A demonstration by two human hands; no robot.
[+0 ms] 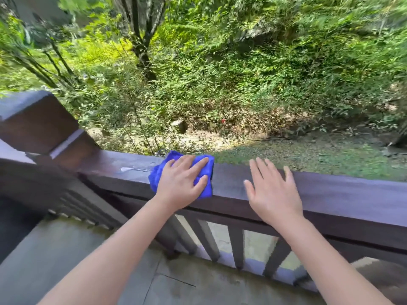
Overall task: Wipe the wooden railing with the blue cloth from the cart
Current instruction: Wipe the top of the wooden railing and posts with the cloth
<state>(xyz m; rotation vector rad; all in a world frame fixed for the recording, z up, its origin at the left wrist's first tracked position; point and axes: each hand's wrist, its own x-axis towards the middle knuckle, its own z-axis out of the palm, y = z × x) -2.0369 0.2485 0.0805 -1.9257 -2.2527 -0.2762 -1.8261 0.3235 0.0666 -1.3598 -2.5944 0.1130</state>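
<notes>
On the near side of the rail (330, 194), both forearms reach up from the bottom edge toward its top face. The left hand (179, 183) lies flat on the cloth (206, 190), fingers spread and pressing it onto the rail; it is not clenched, so the grip is a downward press, not a closed hold. The cloth is bunched, draped over the top face and partly down the near face, with blue showing at the left, far and right sides of the hand. The right hand (273, 192) rests open and empty on the rail, near the cloth on its right and apart from it.

The rail's long axis runs left to right, sloping slightly down to the right in view. Just left of the cloth a small wet streak (134, 169) shines on the top face; farther left stands the post (37, 124). The left hand, already on the cloth, is judged the one to carry the stroke along this axis, toward the streak and post or toward the right hand, which would then have to shift.

Beyond the rail lie bare ground and dense greenery (242, 73).
</notes>
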